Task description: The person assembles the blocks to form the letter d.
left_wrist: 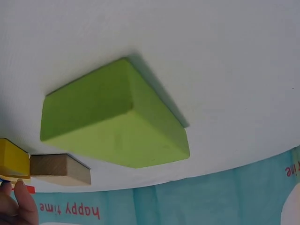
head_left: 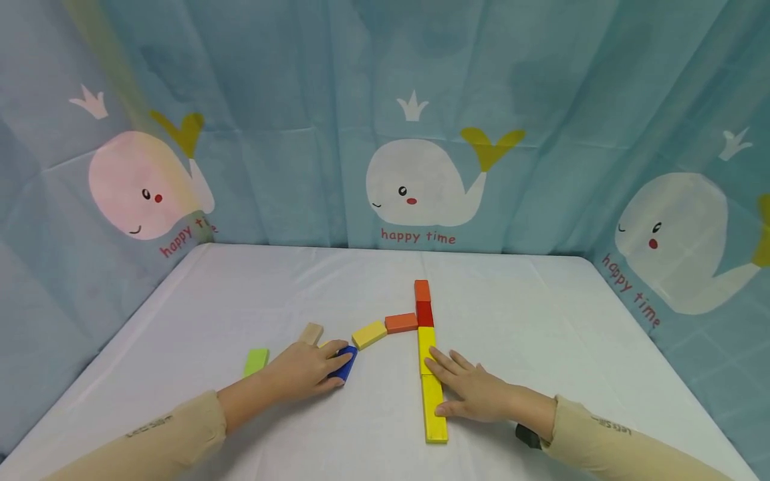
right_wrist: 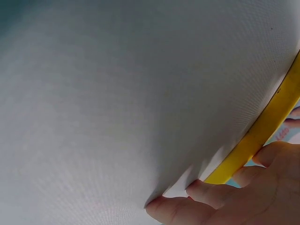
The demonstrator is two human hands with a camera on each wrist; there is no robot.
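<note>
My left hand (head_left: 303, 371) pinches a blue block (head_left: 345, 371) between fingers and thumb, left of a line of blocks. Against that line's near end rests my right hand (head_left: 478, 394), fingers extended, tips touching a yellow block (head_left: 426, 339) and a longer-looking yellow block (head_left: 434, 424). A red block (head_left: 424, 314) and an orange block (head_left: 422, 290) continue the line away from me. Branching left from it are another orange block (head_left: 401, 323) and a pale yellow block (head_left: 369, 335). The right wrist view shows a yellow block's side (right_wrist: 253, 140) by the fingertips.
Beyond the left hand lies a plain wooden block (head_left: 311, 333), with a yellow block (left_wrist: 13, 158) beside it, mostly hidden in the head view. A light green block (head_left: 257, 360) lies near the left wrist. The white table (head_left: 511, 300) meets a whale-print curtain (head_left: 283, 187).
</note>
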